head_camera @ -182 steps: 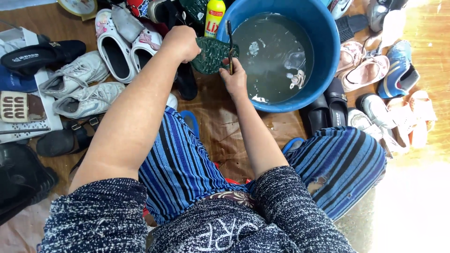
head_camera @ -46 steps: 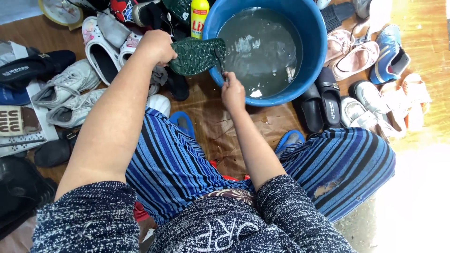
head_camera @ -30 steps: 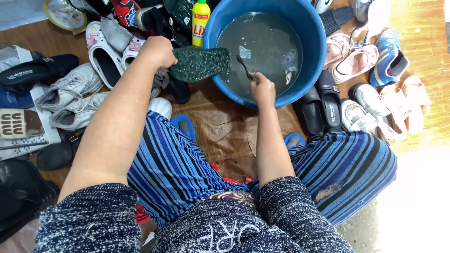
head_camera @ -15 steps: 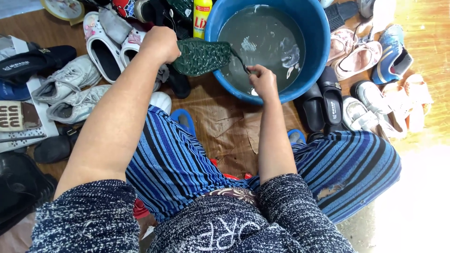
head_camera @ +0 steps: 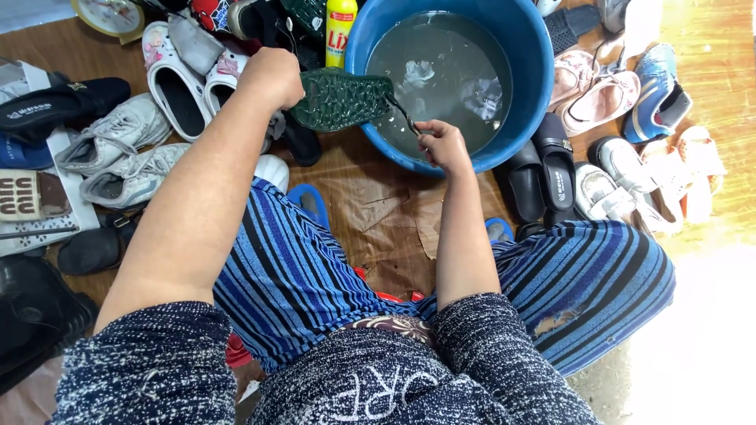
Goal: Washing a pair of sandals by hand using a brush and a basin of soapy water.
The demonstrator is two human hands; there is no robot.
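We had everything down on a brown wooden floor (head_camera: 63,59), with a wrinkled, torn sheet of brown paper (head_camera: 378,212) spread in the middle of it. A big round blue plastic tub (head_camera: 528,47) full of murky grey water sat at the top, and a yellow plastic bottle (head_camera: 341,27) stood just beside it. Left of that lay white clogs (head_camera: 177,79), grey lace-up sneakers (head_camera: 114,153) and a black slide sandal (head_camera: 59,106). On the right we had a pair of black slides (head_camera: 543,177) touching the tub, then white sneakers (head_camera: 618,177), pink flats (head_camera: 591,90) and a blue shoe (head_camera: 657,86). A round clock (head_camera: 106,14) lay far top left.
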